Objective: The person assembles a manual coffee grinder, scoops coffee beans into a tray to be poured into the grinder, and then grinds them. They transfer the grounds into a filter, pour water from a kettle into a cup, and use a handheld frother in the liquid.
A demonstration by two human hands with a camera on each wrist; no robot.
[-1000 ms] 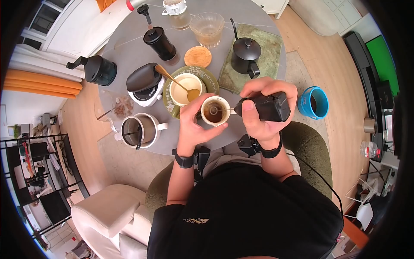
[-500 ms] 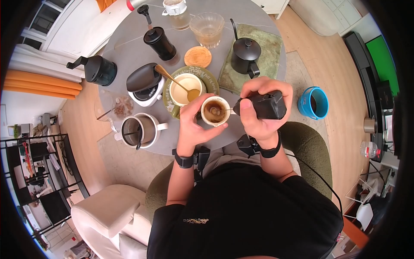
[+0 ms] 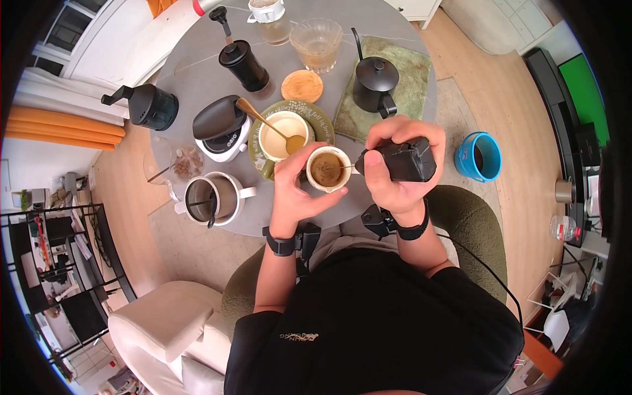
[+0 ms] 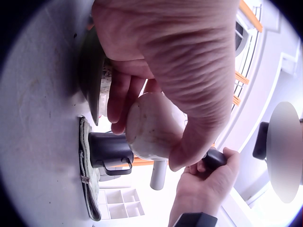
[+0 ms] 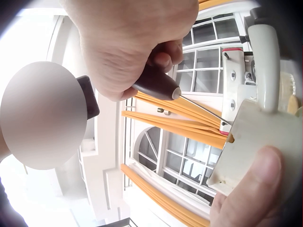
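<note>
My left hand [image 3: 294,186] grips a small white cup [image 4: 151,125], its thumb and fingers curled round the wall. Brown, frothy liquid [image 3: 327,171] covers the inside of the cup. A black handheld frother [image 3: 413,161] lies in the curled fingers of my right hand [image 3: 390,187], thumb along its handle. From the right, its thin metal shaft [image 5: 201,107] slants over the rim into the cup; the whisk end is hidden in the liquid. The cup's stubby handle [image 5: 266,71] shows in the right wrist view.
A bowl [image 3: 266,139] with a gold spoon [image 3: 264,120] stands on a green plate [image 3: 324,121] beyond the cup. A black gooseneck kettle [image 3: 376,84] rests on a green mat [image 3: 411,72]. Left are a kitchen scale [image 3: 227,146] and a white mug [image 3: 230,214]; right, a blue bucket [image 3: 488,176].
The liquid has turned from dark, with a ring of the whisk visible, to lighter and frothy. My right hand has shifted slightly left with the frother; my left hand stays put.
</note>
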